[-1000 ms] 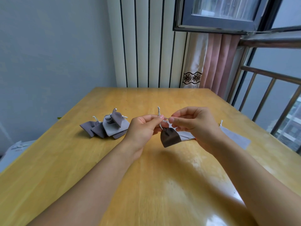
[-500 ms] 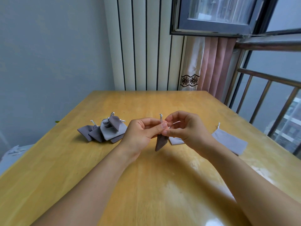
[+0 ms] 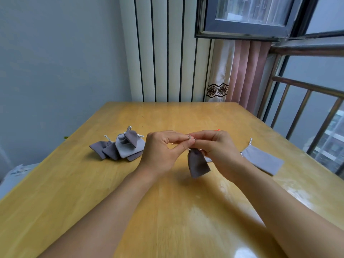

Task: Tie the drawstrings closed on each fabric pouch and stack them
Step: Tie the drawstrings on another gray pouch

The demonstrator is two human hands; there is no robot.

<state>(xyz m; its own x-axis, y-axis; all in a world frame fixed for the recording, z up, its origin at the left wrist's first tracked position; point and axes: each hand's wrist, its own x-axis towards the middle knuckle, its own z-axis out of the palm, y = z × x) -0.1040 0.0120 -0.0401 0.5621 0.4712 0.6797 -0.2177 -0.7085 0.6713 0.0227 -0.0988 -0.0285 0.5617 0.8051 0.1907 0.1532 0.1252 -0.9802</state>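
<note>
In the middle of the frame the person is holding a dark grey pouch (image 3: 197, 164) up off the wooden table (image 3: 78, 198). The pouch is hanging from its gathered neck, its body dangling free below the fingers and tilting slightly to the lower right. The left hand (image 3: 160, 153), just left of centre, is pinching the pale drawstring (image 3: 189, 137) between thumb and forefinger, with the other fingers curled loosely behind. The right hand (image 3: 217, 148), just right of centre, is meeting it fingertip to fingertip, also pinching the cord above the pouch's neck; its lower fingers are curling in beside the gathered top. How the cord is running between the two hands is too small to tell.

To the left of the hands, in the middle left of the frame, a stack of pouches (image 3: 121, 148) is lying on the table, dark and light grey ones overlapping untidily, with cinched necks and small cord ends sticking up. The topmost one is dark and is leaning on a lighter one.

To the right of the hands, a light grey pouch (image 3: 262, 162) is lying flat on the table, its cord ends pointing toward the upper left. A sliver of another pale pouch (image 3: 208, 159) is peeking out behind the right hand.

Beyond the far edge of the table a white ribbed radiator (image 3: 167, 53) is standing against the wall, with a pink curtain (image 3: 243, 71) and a window railing (image 3: 307, 86) at the upper right.
</note>
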